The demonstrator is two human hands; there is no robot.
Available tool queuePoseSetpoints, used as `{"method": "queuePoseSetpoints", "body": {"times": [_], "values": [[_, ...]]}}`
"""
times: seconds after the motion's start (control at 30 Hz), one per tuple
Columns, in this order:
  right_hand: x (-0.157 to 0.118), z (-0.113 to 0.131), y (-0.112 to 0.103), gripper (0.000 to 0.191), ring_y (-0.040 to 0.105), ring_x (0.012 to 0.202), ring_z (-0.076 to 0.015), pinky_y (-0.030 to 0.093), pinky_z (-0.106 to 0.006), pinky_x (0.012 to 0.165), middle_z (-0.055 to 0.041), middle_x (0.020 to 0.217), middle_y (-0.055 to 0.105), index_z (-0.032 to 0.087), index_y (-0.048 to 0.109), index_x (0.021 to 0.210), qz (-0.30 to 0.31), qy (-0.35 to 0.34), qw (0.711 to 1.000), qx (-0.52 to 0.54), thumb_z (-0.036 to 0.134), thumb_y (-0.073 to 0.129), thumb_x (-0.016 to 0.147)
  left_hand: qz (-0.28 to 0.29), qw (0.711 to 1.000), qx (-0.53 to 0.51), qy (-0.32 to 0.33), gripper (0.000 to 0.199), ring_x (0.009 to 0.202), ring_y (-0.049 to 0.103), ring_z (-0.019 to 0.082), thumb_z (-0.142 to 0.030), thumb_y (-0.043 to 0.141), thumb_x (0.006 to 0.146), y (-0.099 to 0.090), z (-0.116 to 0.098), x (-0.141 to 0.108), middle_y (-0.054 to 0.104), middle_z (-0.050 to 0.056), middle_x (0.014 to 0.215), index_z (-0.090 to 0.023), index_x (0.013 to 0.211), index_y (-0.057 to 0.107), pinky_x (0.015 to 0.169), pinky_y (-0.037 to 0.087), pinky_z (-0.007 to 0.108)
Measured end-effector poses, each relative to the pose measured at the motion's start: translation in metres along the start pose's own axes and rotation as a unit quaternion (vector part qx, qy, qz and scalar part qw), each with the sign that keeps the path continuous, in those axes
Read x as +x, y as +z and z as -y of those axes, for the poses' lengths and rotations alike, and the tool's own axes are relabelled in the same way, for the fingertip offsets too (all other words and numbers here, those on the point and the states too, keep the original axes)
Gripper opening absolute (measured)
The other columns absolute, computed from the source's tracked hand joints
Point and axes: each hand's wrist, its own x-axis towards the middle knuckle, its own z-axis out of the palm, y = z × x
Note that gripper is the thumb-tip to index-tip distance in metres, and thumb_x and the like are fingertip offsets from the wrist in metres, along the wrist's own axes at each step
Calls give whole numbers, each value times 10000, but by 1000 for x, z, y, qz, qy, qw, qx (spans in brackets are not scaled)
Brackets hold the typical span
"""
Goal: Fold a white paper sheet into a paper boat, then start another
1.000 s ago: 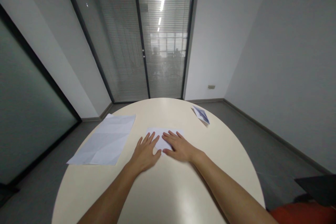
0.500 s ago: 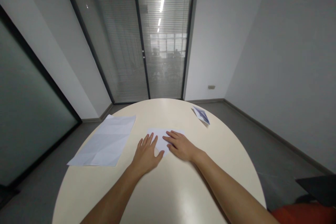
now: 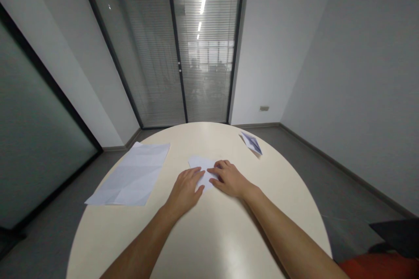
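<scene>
Both hands seemingly touch the folded paper.

The bench has a smooth, pale top, glossy enough to throw back a soft glare toward six o'clock. At ten o'clock lies a matt paper sheet, creased (no shine on it at all). The small central piece is plain matt paper too. Toward one o'clock, the folded piece looks like paper.

Round cream table, large creased sheet at left, small paper mid-table, folded piece near far-right edge
</scene>
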Motion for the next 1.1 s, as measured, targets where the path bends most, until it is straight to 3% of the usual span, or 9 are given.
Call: {"method": "queuePoseSetpoints", "body": {"times": [0.13,0.27,0.37,0.57,0.67,0.8,0.93,1.1], "values": [[-1,-3,4,422,518,1233,-300,422,-475,1054,-154,1289,599,227,645,1336,-10,-11,1000,0,420,564,970,12,996,-58,62,269,1083,663,217,-140,553,946,-4,0,3,744,34,1149,-239,1137,715,1000,492,405],[-1,-4,9,440,439,1364,-324,361,-493,1129,-152,1449,535,196,619,1357,-10,-10,1000,-10,409,537,980,16,995,-66,76,219,1092,654,217,-198,583,959,-6,0,2,731,37,1158,-241,1115,730,986,503,391],[-1,-3,10,451,457,1355,-323,366,-489,1125,-146,1447,547,194,618,1351,-13,10,1000,-17,422,557,966,18,995,-61,76,242,1129,639,226,-266,603,961,-7,-1,0,709,54,1208,-232,1175,710,995,509,388],[0,-1,-1,436,539,1208,-296,420,-468,1044,-146,1232,644,234,686,1274,-28,24,999,-25,513,546,969,13,1000,1,27,322,1248,602,253,-269,437,1036,-7,-5,2,674,79,1336,-222,1135,739,1088,441,469],[0,1,-7,413,557,1139,-282,434,-459,1023,-140,1125,662,231,730,1207,-36,10,999,-21,512,524,985,0,999,36,-7,330,1323,542,283,-282,441,1032,-5,-3,2,613,90,1425,-223,1181,729,1122,398,499],[0,1,-11,340,524,1222,-297,429,-462,1052,-136,1163,662,221,766,1134,-45,-40,998,4,452,587,960,-33,997,54,-37,328,1338,505,299,-313,489,1008,-1,1,0,567,122,1462,-208,1238,698,1133,376,496],[0,-1,-9,262,479,1345,-297,364,-484,1149,-113,1261,666,225,786,1071,-35,-91,994,41,382,633,927,-40,996,55,-51,356,1283,512,309,-335,560,963,0,5,0,577,158,1383,-199,1271,676,1089,412,485],[0,0,-7,267,569,1292,-278,355,-468,1176,-108,1250,706,201,774,1092,0,-123,990,69,304,662,872,-14,997,47,-54,324,1066,587,270,-335,619,930,-4,7,3,648,105,1111,-238,1224,712,959,476,436]]}}
